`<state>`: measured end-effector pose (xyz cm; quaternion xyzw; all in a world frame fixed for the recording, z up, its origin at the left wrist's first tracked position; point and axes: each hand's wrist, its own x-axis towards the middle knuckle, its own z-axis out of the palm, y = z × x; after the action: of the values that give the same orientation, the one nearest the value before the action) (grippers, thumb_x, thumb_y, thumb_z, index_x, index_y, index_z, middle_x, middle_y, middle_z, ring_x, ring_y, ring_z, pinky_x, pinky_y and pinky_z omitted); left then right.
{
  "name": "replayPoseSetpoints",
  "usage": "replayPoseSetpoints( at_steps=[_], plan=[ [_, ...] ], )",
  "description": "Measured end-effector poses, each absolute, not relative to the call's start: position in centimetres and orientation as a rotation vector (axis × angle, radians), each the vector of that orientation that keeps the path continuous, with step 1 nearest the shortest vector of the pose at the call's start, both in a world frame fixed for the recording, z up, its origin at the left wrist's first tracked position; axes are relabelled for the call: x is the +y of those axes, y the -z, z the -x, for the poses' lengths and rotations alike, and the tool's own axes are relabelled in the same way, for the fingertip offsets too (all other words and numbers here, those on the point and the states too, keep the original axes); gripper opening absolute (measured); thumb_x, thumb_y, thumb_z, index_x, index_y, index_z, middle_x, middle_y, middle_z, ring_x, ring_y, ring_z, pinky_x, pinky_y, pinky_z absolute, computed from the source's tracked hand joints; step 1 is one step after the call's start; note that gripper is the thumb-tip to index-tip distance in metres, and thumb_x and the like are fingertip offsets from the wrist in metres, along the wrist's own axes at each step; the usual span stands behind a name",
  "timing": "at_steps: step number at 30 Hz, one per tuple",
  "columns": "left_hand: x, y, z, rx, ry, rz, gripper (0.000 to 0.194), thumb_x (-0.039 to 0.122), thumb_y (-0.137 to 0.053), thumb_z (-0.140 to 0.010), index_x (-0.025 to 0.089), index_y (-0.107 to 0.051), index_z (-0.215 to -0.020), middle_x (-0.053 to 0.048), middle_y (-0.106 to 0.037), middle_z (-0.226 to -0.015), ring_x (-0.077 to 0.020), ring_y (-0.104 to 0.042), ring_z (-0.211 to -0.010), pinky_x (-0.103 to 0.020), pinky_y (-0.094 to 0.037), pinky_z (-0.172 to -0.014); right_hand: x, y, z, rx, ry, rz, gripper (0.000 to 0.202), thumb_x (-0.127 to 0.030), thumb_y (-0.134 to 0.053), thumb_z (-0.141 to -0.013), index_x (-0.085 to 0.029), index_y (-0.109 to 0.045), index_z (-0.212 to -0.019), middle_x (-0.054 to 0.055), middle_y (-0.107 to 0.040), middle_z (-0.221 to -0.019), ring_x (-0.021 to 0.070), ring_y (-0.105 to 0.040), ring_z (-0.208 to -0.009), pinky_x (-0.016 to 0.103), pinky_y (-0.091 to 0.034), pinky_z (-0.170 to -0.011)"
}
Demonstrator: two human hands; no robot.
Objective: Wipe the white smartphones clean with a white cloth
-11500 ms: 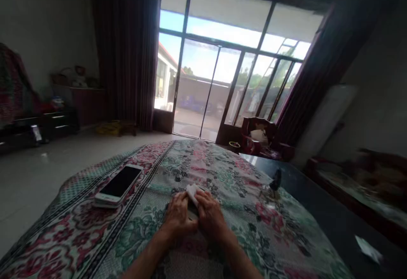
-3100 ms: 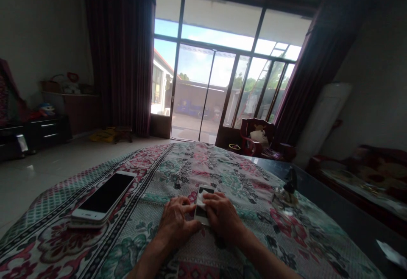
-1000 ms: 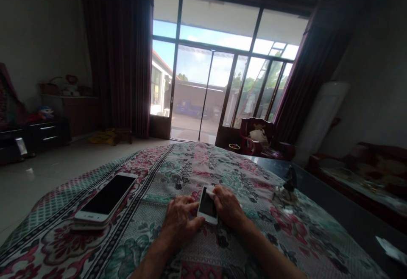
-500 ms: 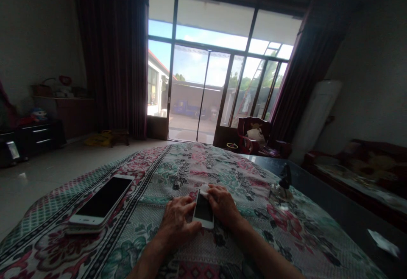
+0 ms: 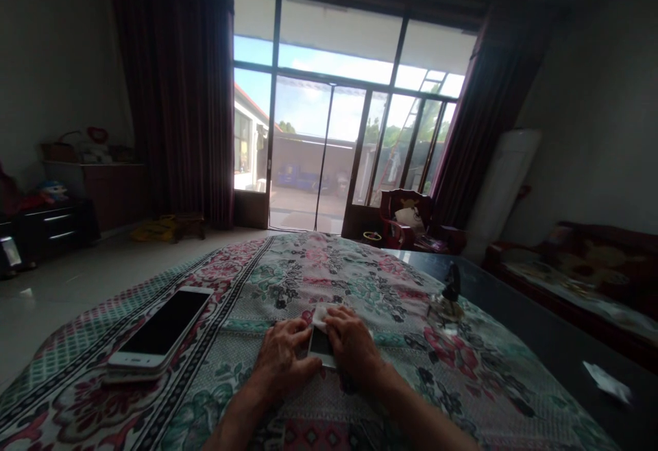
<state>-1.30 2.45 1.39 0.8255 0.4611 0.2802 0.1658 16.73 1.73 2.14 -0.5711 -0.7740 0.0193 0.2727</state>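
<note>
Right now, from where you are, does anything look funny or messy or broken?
A crumpled whitish scrap lies by itself on the dark, smooth surface at right, perhaps litter. I can't see anything spilled or broken, though the corners of the room are dim.

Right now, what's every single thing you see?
Phones: at least 2, white, left and centre
Tissue or cloth: 1, white, on centre phone
Floral cloth: 1, pink and green, beneath phones
Black-topped glass object: 1, clear, right
Table: 1, black, right
Paper or packet: 1, pale, on table
Glass doorway: 1, dark frame, ahead
Curtains: 2, purple, beside doorway
Armchair: 1, reddish, by doorway
Sofa: 1, red, right
Cabinet: 1, black, left
Tall unit: 1, white, right
Left hand, right hand: 2, bare, at centre phone
</note>
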Motion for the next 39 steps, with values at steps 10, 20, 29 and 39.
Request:
replayPoseSetpoints(
  at_steps=[10, 20, 29, 39],
  plan=[
    [3.2, -2.5, 2.7, 1.13, -0.658, -2.583, 0.035, 0.038, -0.065, -0.075, 0.032, -0.068, -0.109, -0.001, -0.064, -0.112, -0.0227, -0.055, -0.105, -0.033, -0.04, -0.096, -1.3, -2.1, -17.1, -2.092, -0.167, 1.461, 0.031, -0.019, -0.045, -0.088, -0.025, -0.072, -0.103, 0.002, -0.064, -0.124, 0.0196, -0.052, -0.12, 0.035, -0.029, -0.11],
    [3.2, -2.3, 2.8, 1.111, -0.666, -2.62, 0.034, 0.042, -0.062, -0.079, 0.031, -0.067, -0.111, -0.003, -0.063, -0.115, -0.0252, -0.054, -0.106, -0.039, -0.042, -0.095, 4.8, -3.0, -16.7, -2.069, -0.031, 1.689, 0.029, -0.019, -0.048, -0.086, -0.022, -0.072, -0.102, 0.004, -0.057, -0.132, 0.025, -0.045, -0.127, 0.037, -0.029, -0.109],
    [4.0, -1.0, 3.1, 1.062, -0.839, -2.493, 0.036, 0.032, -0.072, -0.071, 0.028, -0.071, -0.106, -0.004, -0.067, -0.114, -0.0252, -0.058, -0.107, -0.038, -0.044, -0.096, 5.0, -2.8, -16.2, -2.211, 0.09, 1.493, 0.025, -0.015, -0.045, -0.088, -0.02, -0.07, -0.086, 0.005, -0.066, -0.106, 0.0188, -0.054, -0.107, 0.031, -0.035, -0.099],
    [4.9, -0.4, 3.0, 0.981, -0.82, -2.497, 0.018, 0.024, -0.078, -0.067, 0.034, -0.077, -0.082, 0.003, -0.071, -0.103, -0.0201, -0.061, -0.098, -0.032, -0.045, -0.091, 2.6, -2.9, -16.2, -2.25, -0.02, 1.4, 0.021, -0.013, -0.049, -0.084, -0.019, -0.068, -0.076, 0.002, -0.067, -0.093, 0.0157, -0.055, -0.094, 0.024, -0.039, -0.088]
  ],
)
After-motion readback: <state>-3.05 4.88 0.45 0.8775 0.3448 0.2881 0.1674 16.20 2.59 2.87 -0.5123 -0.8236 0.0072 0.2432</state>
